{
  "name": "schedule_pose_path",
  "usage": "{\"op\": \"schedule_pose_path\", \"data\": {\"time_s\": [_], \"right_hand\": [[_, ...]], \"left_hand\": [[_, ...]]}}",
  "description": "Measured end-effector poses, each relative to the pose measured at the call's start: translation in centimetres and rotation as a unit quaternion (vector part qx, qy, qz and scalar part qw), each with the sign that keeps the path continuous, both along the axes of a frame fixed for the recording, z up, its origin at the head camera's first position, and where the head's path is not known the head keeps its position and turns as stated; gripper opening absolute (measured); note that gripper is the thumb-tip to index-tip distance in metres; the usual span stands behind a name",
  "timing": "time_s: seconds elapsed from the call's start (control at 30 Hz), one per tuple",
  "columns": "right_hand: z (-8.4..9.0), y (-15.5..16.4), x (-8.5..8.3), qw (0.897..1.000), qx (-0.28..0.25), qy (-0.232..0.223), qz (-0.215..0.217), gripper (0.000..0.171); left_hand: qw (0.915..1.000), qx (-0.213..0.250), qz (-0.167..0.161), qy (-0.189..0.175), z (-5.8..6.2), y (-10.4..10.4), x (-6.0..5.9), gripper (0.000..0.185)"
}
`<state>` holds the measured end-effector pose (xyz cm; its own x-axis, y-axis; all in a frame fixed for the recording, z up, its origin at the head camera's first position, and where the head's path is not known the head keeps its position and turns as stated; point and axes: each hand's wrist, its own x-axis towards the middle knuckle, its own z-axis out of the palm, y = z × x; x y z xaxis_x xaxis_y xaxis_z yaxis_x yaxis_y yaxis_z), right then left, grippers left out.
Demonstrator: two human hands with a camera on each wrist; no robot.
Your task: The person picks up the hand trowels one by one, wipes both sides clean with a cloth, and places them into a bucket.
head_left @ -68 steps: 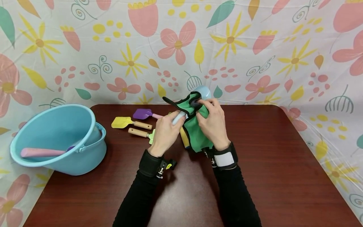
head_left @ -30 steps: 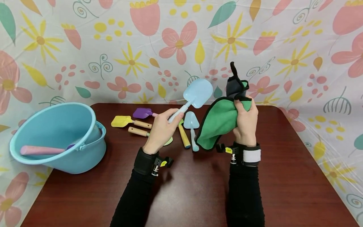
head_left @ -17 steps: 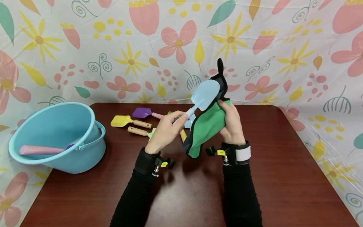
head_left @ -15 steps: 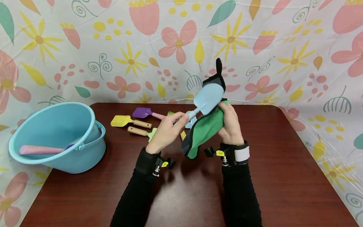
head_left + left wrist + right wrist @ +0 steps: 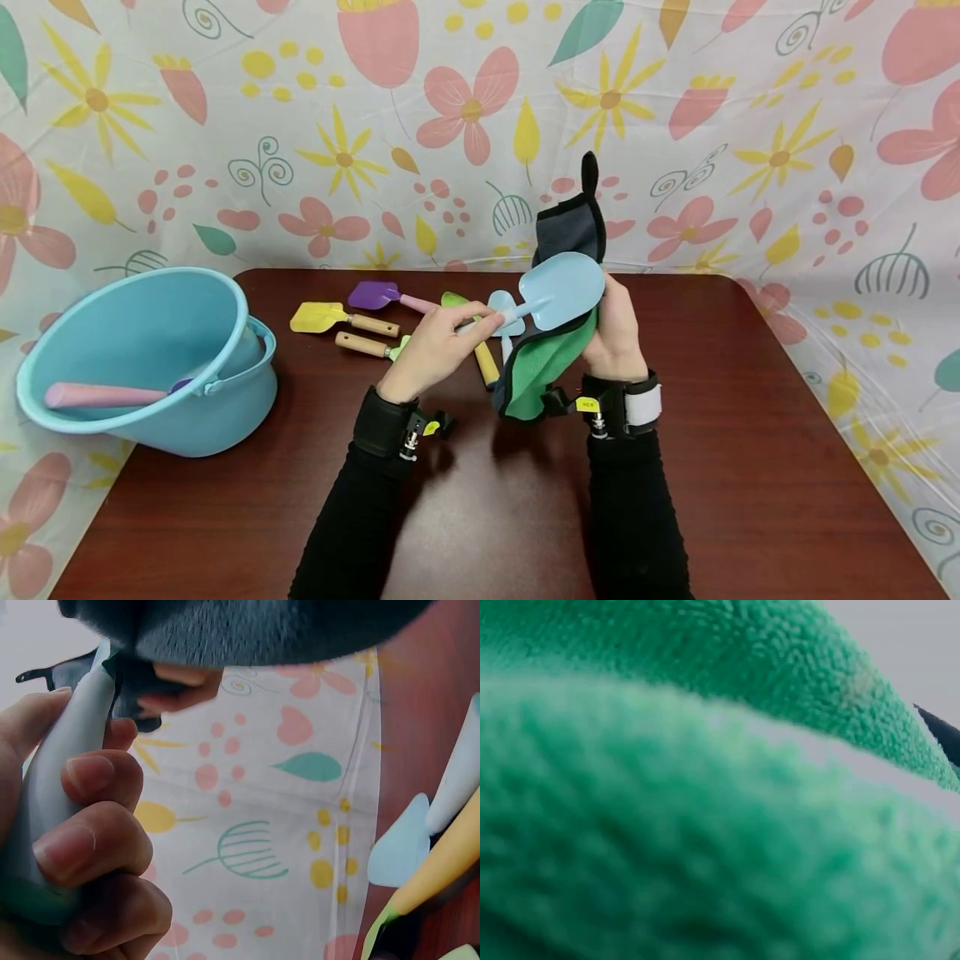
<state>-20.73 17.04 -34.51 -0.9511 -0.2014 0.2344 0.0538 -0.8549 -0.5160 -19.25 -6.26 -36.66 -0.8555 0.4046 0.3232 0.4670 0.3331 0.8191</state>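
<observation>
Hands meet above the middle of the dark red surface (image 5: 750,467). Left hand (image 5: 431,350): grip closed around the pale handle of the light blue toy shovel (image 5: 561,290), fingers curled round it, as the left wrist view confirms. The shovel blade is raised off the surface and lies against the green cloth (image 5: 536,367).

Right hand (image 5: 618,329): grip closed on the green cloth, holding it bunched behind and under the shovel blade. The cloth has a dark grey reverse side and black edging; one corner stands up above the blade, the lower part hangs to just above the surface. The right wrist view is filled by green pile only.

On the surface behind the hands, near each other:
- yellow toy spade (image 5: 318,317) with wooden handle
- purple toy spade (image 5: 375,293) with pink handle
- small light blue trowel (image 5: 504,303), partly hidden by the held shovel
- further tools with green blades, partly hidden by the left hand

Blue bucket (image 5: 135,333): at the left edge of the surface, tilted, well apart from the hands. A pink handle (image 5: 101,395) lies inside it.
</observation>
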Motion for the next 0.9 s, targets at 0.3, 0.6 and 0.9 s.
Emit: {"op": "schedule_pose_path", "data": {"time_s": [0.3, 0.6, 0.9], "right_hand": [[0.5, 2.3, -0.1, 0.984, -0.167, 0.001, 0.058, 0.023], [0.1, 3.5, 0.3, 0.971, -0.219, 0.006, 0.098, 0.032], [0.0, 3.3, 0.2, 0.985, -0.164, -0.006, 0.058, 0.026]], "left_hand": [[0.9987, -0.038, 0.029, 0.015, -0.1, -0.8, -0.2, 0.038], [0.9981, -0.040, 0.041, 0.023, 0.0, -1.4, -0.3, 0.036], [0.9988, -0.029, 0.030, 0.024, 0.2, -1.5, -0.2, 0.037]]}}
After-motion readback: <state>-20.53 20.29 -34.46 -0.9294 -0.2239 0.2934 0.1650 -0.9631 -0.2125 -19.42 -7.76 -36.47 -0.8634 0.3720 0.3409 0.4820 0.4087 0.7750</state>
